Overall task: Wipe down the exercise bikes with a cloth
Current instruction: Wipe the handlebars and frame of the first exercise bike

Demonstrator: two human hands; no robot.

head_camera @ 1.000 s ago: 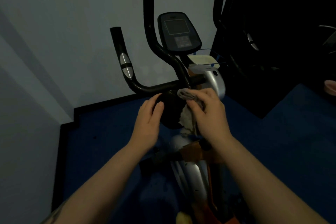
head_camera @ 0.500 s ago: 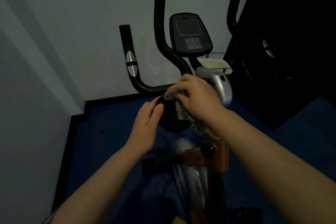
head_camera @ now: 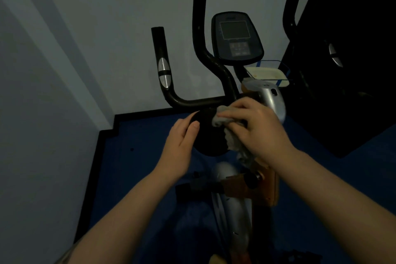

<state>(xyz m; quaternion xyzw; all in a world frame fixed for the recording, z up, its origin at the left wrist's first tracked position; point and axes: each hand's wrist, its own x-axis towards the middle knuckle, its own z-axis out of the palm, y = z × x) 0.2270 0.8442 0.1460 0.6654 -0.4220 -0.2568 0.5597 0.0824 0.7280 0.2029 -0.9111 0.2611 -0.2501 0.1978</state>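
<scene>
An exercise bike (head_camera: 233, 218) with a silver and orange frame stands in front of me in a dim room. Its black handlebars (head_camera: 200, 28) rise toward the wall, with a dark console (head_camera: 235, 37) between them. A round black part (head_camera: 211, 135) sits below the handlebar stem. My right hand (head_camera: 257, 128) grips a grey cloth (head_camera: 222, 118) and presses it onto the top right of that black part. My left hand (head_camera: 182, 141) rests on its left edge with straight fingers.
A pale wall (head_camera: 85, 38) runs along the left and back, edged by a black skirting (head_camera: 107, 130). The floor (head_camera: 132, 178) is blue. A dark unit (head_camera: 351, 70) stands at the right. A cream tray (head_camera: 267, 74) sits behind the bike's stem.
My right hand with the cloth has slid up and over the top of the black round part. The left hand has stayed on its left edge. My view has shifted slightly.
</scene>
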